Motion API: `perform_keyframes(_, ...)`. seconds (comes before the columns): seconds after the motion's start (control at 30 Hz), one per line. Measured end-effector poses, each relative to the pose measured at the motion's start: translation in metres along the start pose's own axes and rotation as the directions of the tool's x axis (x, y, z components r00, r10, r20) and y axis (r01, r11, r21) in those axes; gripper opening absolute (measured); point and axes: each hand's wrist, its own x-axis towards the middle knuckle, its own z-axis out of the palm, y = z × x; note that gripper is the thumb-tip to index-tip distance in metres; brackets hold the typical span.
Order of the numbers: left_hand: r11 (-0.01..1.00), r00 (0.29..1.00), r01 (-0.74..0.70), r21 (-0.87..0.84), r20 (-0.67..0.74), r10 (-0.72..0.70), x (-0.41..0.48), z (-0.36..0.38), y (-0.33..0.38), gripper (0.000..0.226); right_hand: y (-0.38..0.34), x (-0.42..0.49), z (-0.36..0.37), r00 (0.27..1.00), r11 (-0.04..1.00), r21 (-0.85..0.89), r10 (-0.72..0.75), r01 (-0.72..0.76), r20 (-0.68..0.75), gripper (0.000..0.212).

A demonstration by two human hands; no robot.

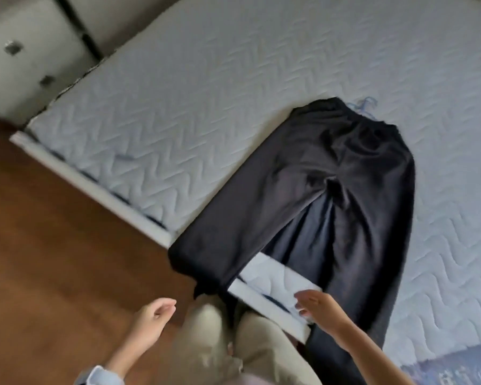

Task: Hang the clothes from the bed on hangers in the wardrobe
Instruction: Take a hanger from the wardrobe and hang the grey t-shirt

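Observation:
Dark navy trousers [342, 173] lie spread flat on the quilted pale bed [206, 87], waistband away from me, both legs hanging over the bed's near edge. A pale blue hanger [365, 105] pokes out from under the waistband. My left hand [150, 318] hovers over the floor below the left trouser leg, fingers loosely curled, holding nothing. My right hand [315, 307] reaches over the bed edge between the two legs, fingers apart, close to the right leg but not gripping it.
Brown wooden floor [53, 245] lies to the left of the bed. A white drawer unit with dark knobs [25, 56] stands at the top left. My legs in beige trousers [233, 343] are against the bed frame. A patterned cloth [450, 368] shows at the bottom right.

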Motion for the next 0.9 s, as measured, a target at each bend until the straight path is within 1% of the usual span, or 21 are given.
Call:
perform_keyframes(0.07, 0.989, 0.996, 0.079, -0.127, -0.042, -0.084, -0.022, 0.0, -0.044, 0.023, -0.003, -0.01, 0.035, 0.998, 0.999, -0.04, 0.039, -0.037, 0.045, 0.019)
perform_keyframes(0.13, 0.961, 0.983, 0.149, -0.234, -0.075, -0.17, -0.036, -0.003, -0.083, 0.018, -0.006, -0.018, 0.067, 0.992, 0.995, -0.082, 0.061, -0.052, 0.108, 0.026)
perform_keyframes(0.17, 0.948, 0.977, 0.179, -0.262, -0.066, -0.203, -0.041, -0.007, -0.098, 0.015, -0.01, -0.019, 0.08, 0.991, 0.993, -0.102, 0.066, -0.054, 0.113, 0.028)
perform_keyframes(0.3, 0.92, 0.975, 0.195, -0.338, -0.032, -0.219, -0.049, -0.038, -0.153, 0.012, -0.043, -0.026, 0.129, 0.998, 0.983, -0.181, 0.024, -0.013, 0.058, 0.029)
perform_keyframes(0.37, 0.894, 0.973, 0.187, -0.407, -0.048, -0.225, -0.055, -0.068, -0.181, 0.012, -0.063, -0.033, 0.158, 1.0, 0.98, -0.201, 0.008, -0.004, 0.021, 0.025)
perform_keyframes(0.47, 0.792, 0.948, 0.227, -0.567, -0.056, -0.312, -0.069, -0.115, -0.215, 0.013, -0.092, -0.046, 0.209, 1.0, 0.982, -0.189, -0.004, 0.001, -0.015, 0.02)
perform_keyframes(0.53, 0.74, 0.92, 0.227, -0.633, -0.109, -0.376, -0.078, -0.138, -0.241, 0.012, -0.114, -0.053, 0.244, 0.998, 0.966, -0.251, -0.065, 0.061, -0.009, 0.017)
perform_keyframes(0.57, 0.725, 0.907, 0.214, -0.655, -0.143, -0.397, -0.083, -0.147, -0.252, 0.012, -0.128, -0.056, 0.26, 0.994, 0.952, -0.288, -0.105, 0.104, 0.011, 0.017)
perform_keyframes(0.63, 0.686, 0.884, 0.195, -0.701, -0.177, -0.433, -0.086, -0.161, -0.272, 0.01, -0.164, -0.057, 0.288, 0.989, 0.936, -0.319, -0.125, 0.145, 0.084, 0.02)
perform_keyframes(0.67, 0.662, 0.876, 0.199, -0.722, -0.172, -0.451, -0.085, -0.165, -0.279, 0.013, -0.182, -0.057, 0.296, 0.985, 0.935, -0.319, -0.121, 0.155, 0.123, 0.021)
perform_keyframes(0.73, 0.574, 0.852, 0.217, -0.789, -0.134, -0.506, -0.082, -0.173, -0.29, 0.015, -0.221, -0.053, 0.314, 0.977, 0.927, -0.327, -0.131, 0.181, 0.171, 0.019)
perform_keyframes(0.83, 0.425, 0.815, 0.263, -0.866, -0.036, -0.579, -0.071, -0.186, -0.297, 0.011, -0.269, -0.04, 0.34, 0.965, 0.927, -0.302, -0.163, 0.221, 0.203, 0.017)
perform_keyframes(0.9, 0.351, 0.785, 0.287, -0.891, 0.008, -0.62, -0.059, -0.2, -0.301, 0.013, -0.294, -0.025, 0.36, 0.963, 0.926, -0.307, -0.155, 0.22, 0.222, 0.014)
